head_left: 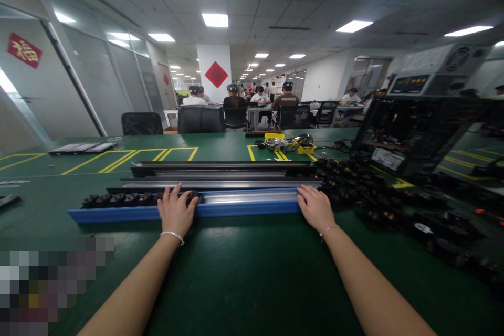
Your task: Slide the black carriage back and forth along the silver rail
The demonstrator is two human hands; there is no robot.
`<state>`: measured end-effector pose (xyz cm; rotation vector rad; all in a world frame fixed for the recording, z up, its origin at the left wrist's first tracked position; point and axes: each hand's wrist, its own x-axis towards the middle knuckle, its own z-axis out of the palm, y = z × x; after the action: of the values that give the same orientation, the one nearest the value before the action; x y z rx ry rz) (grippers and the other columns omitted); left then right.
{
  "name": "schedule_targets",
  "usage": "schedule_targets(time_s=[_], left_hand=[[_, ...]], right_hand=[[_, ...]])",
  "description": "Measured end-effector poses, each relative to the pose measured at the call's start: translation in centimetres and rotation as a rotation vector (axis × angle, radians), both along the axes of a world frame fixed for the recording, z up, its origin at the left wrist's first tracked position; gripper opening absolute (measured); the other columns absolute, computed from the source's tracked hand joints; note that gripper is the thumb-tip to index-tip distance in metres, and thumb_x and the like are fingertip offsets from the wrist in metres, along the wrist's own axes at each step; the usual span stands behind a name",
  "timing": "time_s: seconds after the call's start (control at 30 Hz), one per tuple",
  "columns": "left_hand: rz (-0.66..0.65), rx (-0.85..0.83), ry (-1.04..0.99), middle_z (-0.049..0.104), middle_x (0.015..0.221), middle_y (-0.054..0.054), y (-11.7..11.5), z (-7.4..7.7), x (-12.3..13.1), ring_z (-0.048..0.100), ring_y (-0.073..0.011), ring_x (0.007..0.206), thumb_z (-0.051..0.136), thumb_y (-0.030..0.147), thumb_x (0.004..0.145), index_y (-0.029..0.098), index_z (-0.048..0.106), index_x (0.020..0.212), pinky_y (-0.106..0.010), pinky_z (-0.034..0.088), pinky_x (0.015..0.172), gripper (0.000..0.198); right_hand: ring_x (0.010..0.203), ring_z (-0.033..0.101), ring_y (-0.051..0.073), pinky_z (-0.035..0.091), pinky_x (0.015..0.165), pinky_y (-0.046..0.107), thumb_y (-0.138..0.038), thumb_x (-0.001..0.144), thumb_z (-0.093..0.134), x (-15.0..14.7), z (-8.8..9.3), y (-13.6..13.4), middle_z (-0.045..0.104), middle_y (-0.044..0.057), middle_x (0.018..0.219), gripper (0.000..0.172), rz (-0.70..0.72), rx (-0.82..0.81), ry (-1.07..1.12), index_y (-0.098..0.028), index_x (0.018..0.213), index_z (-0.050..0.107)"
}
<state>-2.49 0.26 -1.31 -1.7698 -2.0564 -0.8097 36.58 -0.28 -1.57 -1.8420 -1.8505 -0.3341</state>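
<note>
A long blue channel point(248, 209) with a silvery inside lies crosswise before me on the green table. Several small black components point(118, 198) with metal pieces on top sit in a row in its left part. My left hand point(176, 212) is over the channel, thumb and fingers spread around a black component point(192, 194) at the right end of that row; the fingers partly hide it. At the channel's right end, my right hand point(316, 207) grips it, with the fingers over the top and the thumb at the near side.
Dark metal rails point(220, 172) lie just behind the channel. A heap of black parts point(354, 184) spreads along the right, before an opened computer case point(409, 131). Cables and yellow items point(305, 147) lie farther back. People sit at tables beyond. The lower left corner is pixelated.
</note>
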Motion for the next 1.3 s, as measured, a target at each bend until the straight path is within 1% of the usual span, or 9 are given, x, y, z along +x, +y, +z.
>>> schedule_targets(time_s=[0.17, 0.33, 0.77, 0.9, 1.1, 1.3], left_hand=[[-0.004, 0.009, 0.008, 0.041, 0.137, -0.009, -0.1, 0.0, 0.3, 0.021, -0.0316, 0.132, 0.04, 0.043, 0.084, 0.022, 0.063, 0.107, -0.057, 0.026, 0.101, 0.039], [-0.015, 0.004, 0.001, 0.042, 0.136, -0.009, -0.1, 0.1, 0.5, 0.02, -0.0318, 0.132, 0.039, 0.044, 0.084, 0.021, 0.063, 0.107, -0.057, 0.026, 0.1, 0.04], [-0.042, 0.01, -0.009, 0.053, 0.123, -0.01, -0.1, 0.2, 1.4, 0.027, -0.0311, 0.129, 0.042, 0.042, 0.084, 0.019, 0.063, 0.105, -0.058, 0.025, 0.101, 0.037], [-0.065, -0.005, -0.004, 0.057, 0.12, -0.01, -0.1, 0.2, 1.5, 0.028, -0.0299, 0.129, 0.041, 0.042, 0.085, 0.02, 0.062, 0.106, -0.059, 0.021, 0.102, 0.037], [-0.101, -0.069, 0.029, 0.062, 0.116, -0.01, -0.2, 0.5, 1.6, 0.028, -0.0297, 0.131, 0.038, 0.045, 0.085, 0.018, 0.059, 0.111, -0.059, 0.015, 0.104, 0.042], [-0.086, -0.059, 0.04, 0.063, 0.114, -0.008, -0.3, 0.6, 1.8, 0.039, -0.0275, 0.124, 0.037, 0.044, 0.086, 0.021, 0.06, 0.109, -0.058, 0.014, 0.103, 0.04]], right_hand=[[0.116, 0.046, 0.021, 0.031, 0.097, 0.042, -0.034, 0.086, 0.033, -0.1, 0.0, 0.0, 0.057, 0.005, 0.122, 0.039, 0.0, 0.01, 0.005, -0.022, 0.11, 0.061], [0.116, 0.046, 0.021, 0.03, 0.097, 0.042, -0.034, 0.086, 0.033, -0.1, 0.0, 0.0, 0.057, 0.005, 0.123, 0.038, 0.0, 0.019, 0.01, -0.024, 0.11, 0.061], [0.117, 0.045, 0.021, 0.028, 0.099, 0.041, -0.033, 0.086, 0.033, -0.1, 0.0, 0.0, 0.056, 0.005, 0.123, 0.039, -0.005, -0.003, 0.007, -0.022, 0.111, 0.06], [0.117, 0.045, 0.021, 0.028, 0.099, 0.041, -0.033, 0.086, 0.033, -0.1, 0.1, 0.0, 0.056, 0.005, 0.123, 0.039, -0.009, -0.007, 0.001, -0.022, 0.112, 0.06], [0.117, 0.045, 0.021, 0.029, 0.098, 0.041, -0.033, 0.086, 0.033, -0.1, -0.1, 0.0, 0.056, 0.005, 0.123, 0.039, -0.011, 0.011, -0.002, -0.021, 0.111, 0.061], [0.115, 0.046, 0.021, 0.029, 0.098, 0.041, -0.032, 0.086, 0.035, -0.1, -0.1, 0.0, 0.057, 0.004, 0.122, 0.038, -0.01, 0.027, -0.002, -0.022, 0.11, 0.062]])
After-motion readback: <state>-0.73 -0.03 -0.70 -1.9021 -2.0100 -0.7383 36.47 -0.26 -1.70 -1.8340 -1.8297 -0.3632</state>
